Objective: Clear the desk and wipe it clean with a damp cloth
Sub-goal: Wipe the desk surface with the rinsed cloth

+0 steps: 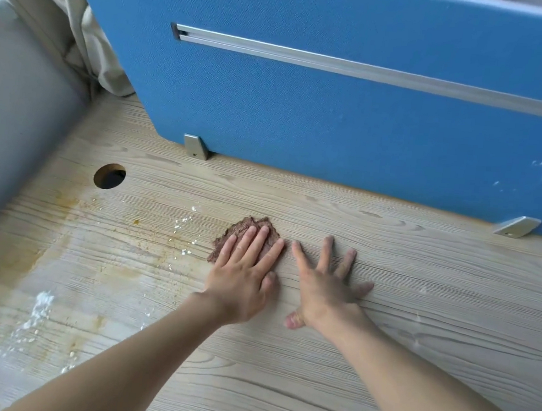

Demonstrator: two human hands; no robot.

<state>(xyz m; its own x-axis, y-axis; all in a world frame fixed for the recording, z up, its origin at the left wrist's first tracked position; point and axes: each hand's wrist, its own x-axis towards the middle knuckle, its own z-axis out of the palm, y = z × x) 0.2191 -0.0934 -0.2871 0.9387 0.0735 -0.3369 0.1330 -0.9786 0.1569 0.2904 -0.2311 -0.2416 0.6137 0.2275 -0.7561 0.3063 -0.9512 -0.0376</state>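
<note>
— Any writing on that brown cloth [249, 225]?
— A raised mark near the fingertips, too blurred to read. The left hand [243, 278] lies flat on it, fingers straight, pressing it to the wood-grain desk [401, 315].
— And the right hand [324, 288]?
— Just beside it, fingers spread wide, flat on bare wood, holding nothing.
— The surface?
— White crumbs [184, 227] and yellowish stains [61, 223] left of the cloth, a cable hole [109, 176] beyond. A blue partition [336, 112] with a metal rail [341, 64] stands behind, a curtain [81, 34] in the corner.
</note>
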